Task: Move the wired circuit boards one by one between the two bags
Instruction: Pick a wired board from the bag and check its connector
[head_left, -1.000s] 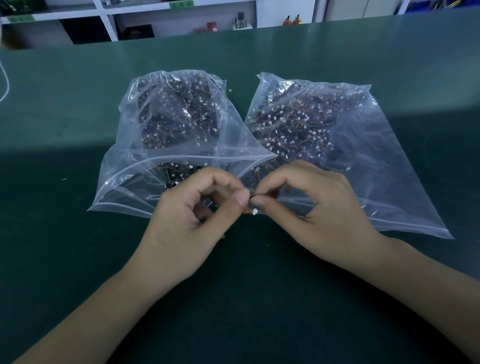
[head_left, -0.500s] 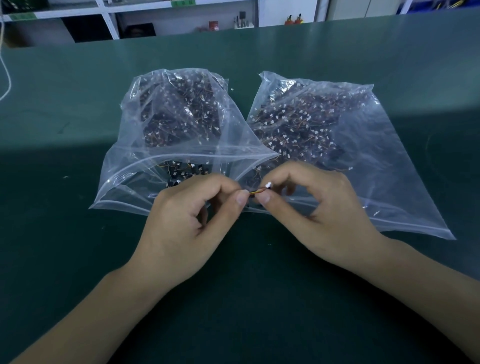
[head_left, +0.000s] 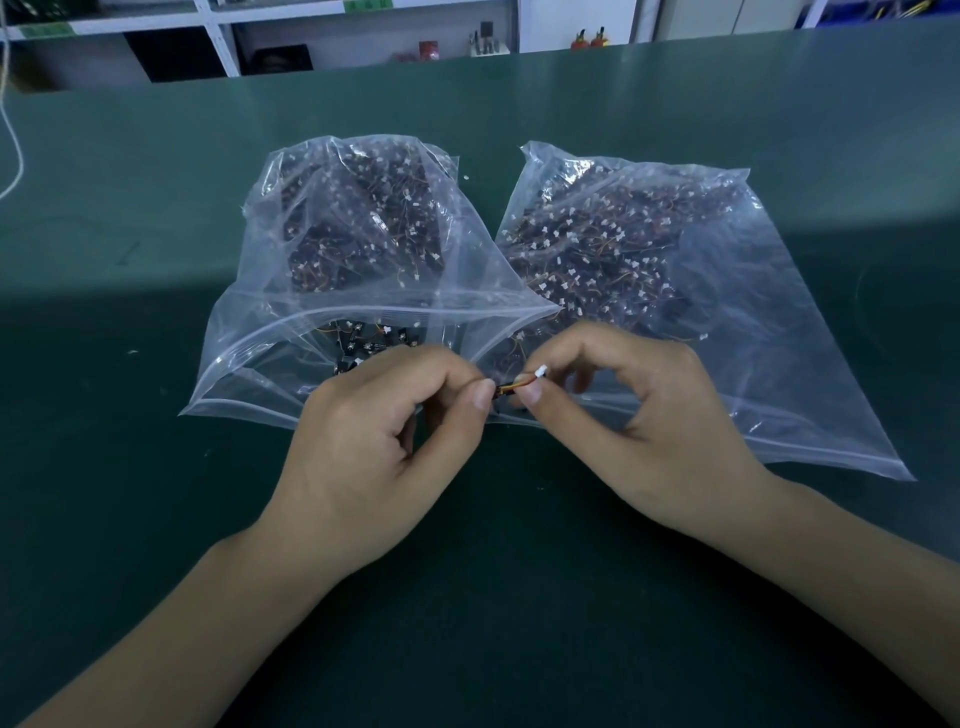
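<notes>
Orange-wired circuit board (head_left: 511, 388), pinched between left hand (head_left: 374, 447), right hand (head_left: 644, 426)

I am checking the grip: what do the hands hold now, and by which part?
Both hands pinch one wired circuit board. The left hand holds the dark board end; the right hand holds the coloured wires, near the white connector.
</notes>
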